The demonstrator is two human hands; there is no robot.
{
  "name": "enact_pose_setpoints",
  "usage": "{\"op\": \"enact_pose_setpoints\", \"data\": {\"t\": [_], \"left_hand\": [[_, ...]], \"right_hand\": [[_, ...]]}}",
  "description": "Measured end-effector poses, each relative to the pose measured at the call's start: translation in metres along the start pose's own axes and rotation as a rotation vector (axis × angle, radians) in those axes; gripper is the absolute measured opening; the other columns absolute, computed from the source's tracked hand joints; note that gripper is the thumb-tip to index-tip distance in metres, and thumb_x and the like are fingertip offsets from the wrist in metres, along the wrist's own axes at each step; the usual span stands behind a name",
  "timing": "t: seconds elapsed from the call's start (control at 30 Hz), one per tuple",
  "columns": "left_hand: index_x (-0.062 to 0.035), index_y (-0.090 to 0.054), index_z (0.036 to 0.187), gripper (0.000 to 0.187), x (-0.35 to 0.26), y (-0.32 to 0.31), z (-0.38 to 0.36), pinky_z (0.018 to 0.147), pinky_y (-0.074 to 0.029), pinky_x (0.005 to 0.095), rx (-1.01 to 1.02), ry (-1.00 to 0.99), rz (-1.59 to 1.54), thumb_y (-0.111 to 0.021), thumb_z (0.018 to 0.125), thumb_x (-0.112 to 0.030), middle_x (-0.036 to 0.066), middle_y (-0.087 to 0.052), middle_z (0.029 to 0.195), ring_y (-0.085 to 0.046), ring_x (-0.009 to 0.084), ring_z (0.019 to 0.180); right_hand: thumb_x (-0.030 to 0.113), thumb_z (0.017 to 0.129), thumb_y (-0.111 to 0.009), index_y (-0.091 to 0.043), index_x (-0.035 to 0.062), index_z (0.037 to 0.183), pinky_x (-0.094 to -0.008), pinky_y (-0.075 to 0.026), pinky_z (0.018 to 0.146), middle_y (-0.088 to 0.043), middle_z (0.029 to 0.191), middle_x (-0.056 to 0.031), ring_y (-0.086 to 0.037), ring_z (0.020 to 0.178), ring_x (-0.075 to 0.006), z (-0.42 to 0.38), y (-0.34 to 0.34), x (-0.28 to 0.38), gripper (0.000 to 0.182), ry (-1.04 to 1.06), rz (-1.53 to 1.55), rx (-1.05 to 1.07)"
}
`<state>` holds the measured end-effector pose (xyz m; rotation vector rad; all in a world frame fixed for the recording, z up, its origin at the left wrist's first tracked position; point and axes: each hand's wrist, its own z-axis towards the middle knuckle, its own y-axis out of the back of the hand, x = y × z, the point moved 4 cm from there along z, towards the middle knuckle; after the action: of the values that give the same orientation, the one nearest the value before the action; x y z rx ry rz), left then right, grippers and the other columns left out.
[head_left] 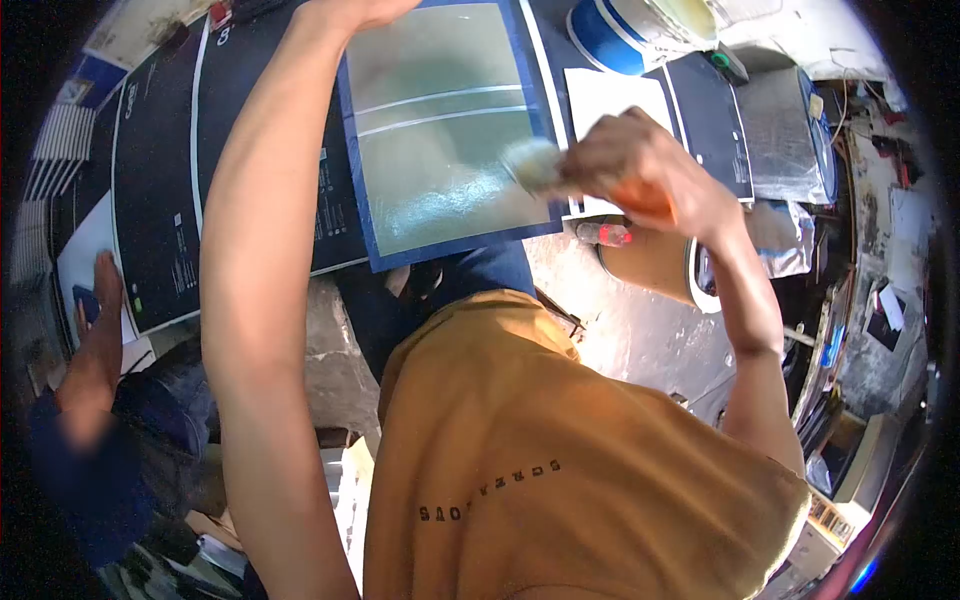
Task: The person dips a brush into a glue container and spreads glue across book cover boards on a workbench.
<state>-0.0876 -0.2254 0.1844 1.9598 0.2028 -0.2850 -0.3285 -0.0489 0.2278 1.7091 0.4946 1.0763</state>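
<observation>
A flat rectangular panel [440, 170] lies in front of me, blue-edged with a grey-green middle and white stripes across it. Its lower part shines as if wet. My right hand [640, 170] is closed around a brush [533, 166], with pale bristles over the panel's right side and an orange part showing under my palm. Motion blurs the brush and my fingers. At the top edge of the view, my left hand [352, 14] is by the panel's upper left corner. Its fingers are mostly cut off, so their pose is hidden.
Black printed boards [270, 130] cover the table. A blue-and-white bucket [640, 35] stands above a white sheet [620, 100]. A small red-capped bottle [604, 234] and a brown drum [650, 262] are at right. Another person's hand [107, 278] rests at far left.
</observation>
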Motion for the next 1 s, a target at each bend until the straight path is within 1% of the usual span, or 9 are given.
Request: {"op": "enact_pose_setpoints", "data": {"t": [0.1, 0.17, 0.33, 0.5, 0.57, 0.67, 0.73, 0.83, 1.0], "left_hand": [[-0.0051, -0.054, 0.138, 0.085, 0.001, 0.003, 0.000, 0.117, -0.027, 0.0401, 0.016, -0.002, 0.010, -0.025, 0.094, -0.071, 0.017, -0.042, 0.150, -0.036, 0.0318, 0.142], [-0.0043, -0.057, 0.135, 0.085, 0.006, -0.001, 0.016, 0.116, -0.029, 0.0399, 0.059, -0.050, -0.026, -0.025, 0.093, -0.072, 0.018, -0.046, 0.147, -0.039, 0.0328, 0.140], [-0.0025, -0.059, 0.132, 0.085, 0.007, -0.004, 0.024, 0.115, -0.032, 0.0402, 0.093, -0.067, -0.045, -0.025, 0.094, -0.071, 0.020, -0.050, 0.143, -0.042, 0.0341, 0.138], [-0.0002, -0.056, 0.134, 0.082, 0.001, -0.004, 0.010, 0.116, -0.029, 0.0413, -0.047, -0.063, 0.058, -0.025, 0.096, -0.067, 0.021, -0.046, 0.146, -0.040, 0.0341, 0.140], [0.0010, -0.053, 0.136, 0.080, -0.002, -0.004, 0.011, 0.117, -0.029, 0.0417, -0.014, -0.063, 0.071, -0.027, 0.097, -0.064, 0.022, -0.045, 0.146, -0.039, 0.0340, 0.140], [0.0014, -0.054, 0.134, 0.079, 0.004, -0.005, 0.015, 0.116, -0.031, 0.0420, 0.009, -0.059, 0.051, -0.030, 0.096, -0.064, 0.023, -0.046, 0.145, -0.041, 0.0343, 0.139], [0.0016, -0.056, 0.132, 0.078, 0.000, 0.000, 0.008, 0.115, -0.032, 0.0420, 0.003, -0.033, 0.041, -0.033, 0.095, -0.063, 0.023, -0.047, 0.144, -0.042, 0.0346, 0.138], [0.0019, -0.056, 0.132, 0.077, 0.003, -0.005, 0.025, 0.114, -0.034, 0.0416, 0.063, -0.126, 0.147, -0.036, 0.095, -0.063, 0.022, -0.048, 0.143, -0.044, 0.0346, 0.136], [0.0001, -0.057, 0.132, 0.085, 0.012, -0.016, 0.051, 0.116, -0.029, 0.0401, -0.004, -0.130, 0.116, -0.029, 0.093, -0.071, 0.018, -0.050, 0.144, -0.041, 0.0325, 0.139]], "right_hand": [[0.023, 0.074, -0.070, -0.074, 0.0144, 0.094, -0.0427, -0.043, 0.087, -0.070, 0.104, -0.0027, -0.062, 0.100, -0.0209, -0.034, 0.003, 0.032, 0.023, -0.204, 0.091, 0.365], [0.025, 0.071, -0.070, -0.075, 0.0145, 0.092, -0.0404, -0.042, 0.084, -0.070, 0.104, -0.0033, -0.061, 0.099, -0.0210, -0.057, -0.006, 0.036, 0.023, -0.126, 0.093, 0.383], [0.047, 0.070, -0.055, -0.071, 0.0088, 0.101, -0.0393, -0.038, 0.083, -0.068, 0.105, -0.0074, -0.060, 0.102, -0.0239, -0.037, 0.009, 0.024, 0.052, -0.079, -0.033, 0.000], [0.031, 0.078, -0.061, -0.067, 0.0112, 0.108, -0.0365, -0.038, 0.084, -0.066, 0.108, -0.0046, -0.059, 0.105, -0.0232, 0.047, -0.006, 0.000, 0.036, 0.203, -0.167, -0.368], [0.029, 0.079, -0.059, -0.067, 0.0104, 0.108, -0.0374, -0.036, 0.085, -0.065, 0.107, -0.0057, -0.057, 0.106, -0.0225, 0.060, -0.016, 0.003, 0.036, 0.248, -0.135, -0.296], [0.049, 0.087, -0.040, -0.068, 0.0069, 0.103, -0.0404, -0.035, 0.091, -0.064, 0.109, -0.0084, -0.056, 0.105, -0.0249, 0.033, -0.019, 0.025, 0.053, 0.082, 0.007, 0.026], [0.048, 0.084, -0.043, -0.071, 0.0109, 0.100, -0.0419, -0.037, 0.090, -0.065, 0.102, -0.0060, -0.059, 0.098, -0.0216, -0.002, -0.021, 0.044, 0.049, 0.109, -0.032, 0.134], [0.023, 0.081, -0.058, -0.071, 0.0123, 0.096, -0.0384, -0.041, 0.085, -0.066, 0.095, -0.0023, -0.062, 0.099, -0.0182, -0.034, -0.006, 0.065, 0.023, 0.036, 0.064, 0.313], [0.035, 0.080, -0.056, -0.069, 0.0095, 0.111, -0.0404, -0.040, 0.084, -0.065, 0.105, -0.0074, -0.060, 0.099, -0.0259, -0.019, 0.021, 0.026, 0.041, 0.099, -0.232, -0.196]]}}
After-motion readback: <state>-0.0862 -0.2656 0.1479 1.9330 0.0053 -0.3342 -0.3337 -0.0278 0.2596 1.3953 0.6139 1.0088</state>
